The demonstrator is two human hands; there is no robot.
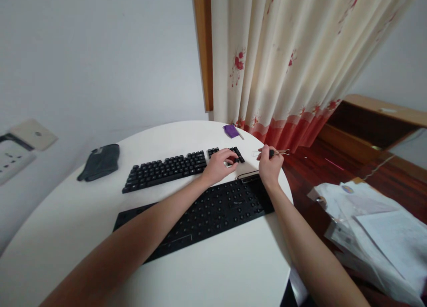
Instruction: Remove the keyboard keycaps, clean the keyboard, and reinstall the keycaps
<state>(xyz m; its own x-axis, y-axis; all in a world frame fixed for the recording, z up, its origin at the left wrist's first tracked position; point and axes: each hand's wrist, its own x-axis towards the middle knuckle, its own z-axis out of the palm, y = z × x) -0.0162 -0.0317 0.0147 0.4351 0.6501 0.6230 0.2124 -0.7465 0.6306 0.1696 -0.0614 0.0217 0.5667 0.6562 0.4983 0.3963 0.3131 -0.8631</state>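
My left hand (220, 165) is closed at the right end of the rows of loose black keycaps (167, 169), its thumb and fingertips together; what they pinch, if anything, is too small to make out. Below these rows lies a black keyboard base (213, 213), its key posts bare, partly covered by my left forearm. Just past the base's upper right corner, my right hand (271, 164) grips a wire keycap puller (283, 152). Thin wire sticks out on both sides of that fist, with a small black part by the fingers.
A dark cloth pouch (100, 162) lies at the left of the round white table (66, 236). Near the far edge is a purple cloth brush (231, 131). Plastic bags and papers (376, 231) are piled beyond the right edge. A power socket (13, 160) is on the left wall.
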